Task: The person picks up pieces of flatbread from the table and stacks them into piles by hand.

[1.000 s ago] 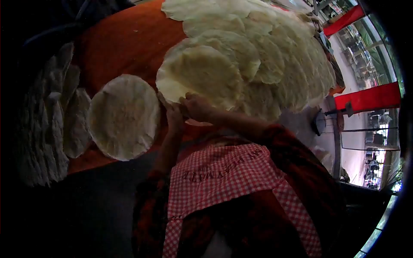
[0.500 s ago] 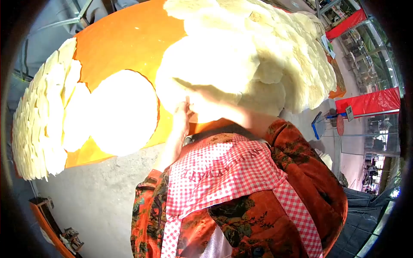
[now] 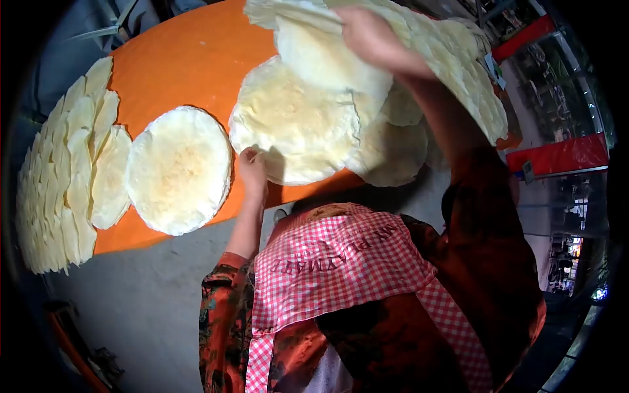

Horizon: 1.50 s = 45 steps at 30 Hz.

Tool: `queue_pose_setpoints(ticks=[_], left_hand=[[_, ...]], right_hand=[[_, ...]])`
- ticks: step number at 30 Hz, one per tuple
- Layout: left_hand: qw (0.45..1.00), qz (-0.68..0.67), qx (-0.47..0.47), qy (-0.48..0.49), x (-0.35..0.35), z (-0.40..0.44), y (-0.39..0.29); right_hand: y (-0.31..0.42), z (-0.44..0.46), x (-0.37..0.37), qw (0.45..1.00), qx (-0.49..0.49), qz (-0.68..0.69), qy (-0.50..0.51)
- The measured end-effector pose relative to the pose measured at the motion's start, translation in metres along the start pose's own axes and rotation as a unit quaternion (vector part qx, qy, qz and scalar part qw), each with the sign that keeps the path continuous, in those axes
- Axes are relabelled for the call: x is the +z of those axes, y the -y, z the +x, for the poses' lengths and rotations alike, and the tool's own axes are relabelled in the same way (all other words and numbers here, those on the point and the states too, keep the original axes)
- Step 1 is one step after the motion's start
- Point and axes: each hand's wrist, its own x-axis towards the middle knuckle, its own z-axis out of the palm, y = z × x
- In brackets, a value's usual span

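Observation:
Thin, round, pale flatbreads lie on an orange-covered table. My left hand (image 3: 253,171) is closed in a pinch at the near-left edge of the middle flatbread pile (image 3: 295,124). Farther away, my right hand (image 3: 375,40) is slightly blurred, its fingers closed on the edge of a thin flatbread (image 3: 321,56). That sheet slants down from the hand over the far side of the middle pile. To the left of my left hand sits a separate round flatbread stack (image 3: 178,170), browned in the centre.
Overlapping flatbreads (image 3: 59,177) cover the table's left end, and more overlapping flatbreads (image 3: 452,78) cover the right side. The orange cover (image 3: 190,59) shows between them. Below the near table edge is a grey floor (image 3: 151,295). Red panels (image 3: 563,157) stand off to the right.
My right hand has gone from beside my left hand to the far side of the pile, with a flatbread in it. My left hand has shifted slightly left. The glare has dimmed.

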Motion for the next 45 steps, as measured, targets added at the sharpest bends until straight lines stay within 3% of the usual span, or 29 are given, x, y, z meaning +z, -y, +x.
queue_pose_setpoints(ticks=[2, 5, 7, 11, 12, 13, 14, 15, 16, 19, 24, 28, 31, 34, 38, 40, 43, 44, 45], left_hand=[[0.997, -0.056, -0.060, 0.003, 0.012, 0.006, -0.001], [0.998, 0.000, -0.064, -0.019, 0.023, 0.011, 0.000], [0.997, -0.002, -0.071, -0.025, 0.024, 0.010, -0.011], [0.997, -0.013, -0.080, -0.018, 0.022, 0.021, -0.018], [0.997, -0.004, -0.081, -0.016, 0.020, 0.024, -0.017], [0.996, 0.006, -0.084, -0.012, 0.021, 0.028, -0.015], [0.993, -0.017, -0.115, -0.016, 0.023, 0.024, -0.025], [0.989, 0.000, -0.144, -0.012, 0.025, 0.022, -0.032], [0.988, 0.007, -0.156, 0.000, 0.025, 0.024, -0.028], [0.978, 0.004, -0.202, 0.055, 0.024, 0.026, -0.025], [0.965, -0.088, -0.237, 0.075, 0.027, 0.032, -0.006], [0.963, -0.114, -0.239, 0.043, 0.030, 0.022, -0.011], [0.967, -0.113, -0.226, 0.039, 0.035, 0.021, -0.010], [0.973, -0.097, -0.206, 0.045, 0.036, 0.020, -0.020], [0.958, -0.201, -0.196, 0.063, 0.038, 0.021, -0.016], [0.921, -0.312, -0.217, 0.085, 0.045, 0.014, -0.026], [0.929, -0.261, -0.205, 0.161, 0.047, 0.017, 0.003], [0.956, -0.195, -0.193, 0.102, 0.055, 0.004, 0.001], [0.961, -0.184, -0.181, 0.099, 0.056, 0.002, 0.005]], right_hand=[[0.020, -0.027, 0.019, 0.998, -0.046, -0.046, -0.023], [0.010, -0.085, 0.126, 0.993, -0.092, -0.067, -0.014], [-0.012, -0.123, 0.194, 0.990, -0.031, -0.040, 0.134], [-0.032, -0.095, 0.196, 0.943, 0.149, -0.016, 0.298], [-0.053, -0.081, 0.205, 0.967, 0.121, -0.009, 0.223], [-0.045, -0.053, 0.166, 0.963, 0.139, -0.005, 0.233], [-0.042, -0.031, 0.146, 0.958, 0.206, 0.067, 0.190], [-0.078, -0.015, 0.158, 0.990, 0.079, 0.073, 0.091], [-0.054, -0.006, 0.118, 0.996, 0.058, 0.018, 0.071], [-0.018, -0.037, 0.098, 0.999, 0.003, -0.046, 0.027], [-0.016, -0.160, 0.218, 0.994, -0.062, -0.024, 0.082], [-0.014, -0.167, 0.229, 0.991, 0.012, 0.065, 0.118], [-0.014, -0.166, 0.226, 0.987, -0.023, 0.036, 0.155], [-0.003, -0.183, 0.218, 0.992, -0.049, -0.013, 0.114], [-0.005, -0.184, 0.209, 0.988, -0.045, 0.011, 0.144], [-0.016, -0.178, 0.226, 0.993, -0.042, 0.036, 0.102], [-0.033, -0.109, 0.201, 0.906, 0.172, 0.117, 0.368], [-0.074, -0.086, 0.239, 0.938, 0.133, -0.037, 0.317], [-0.133, -0.045, 0.265, 0.961, 0.110, -0.007, 0.254]])
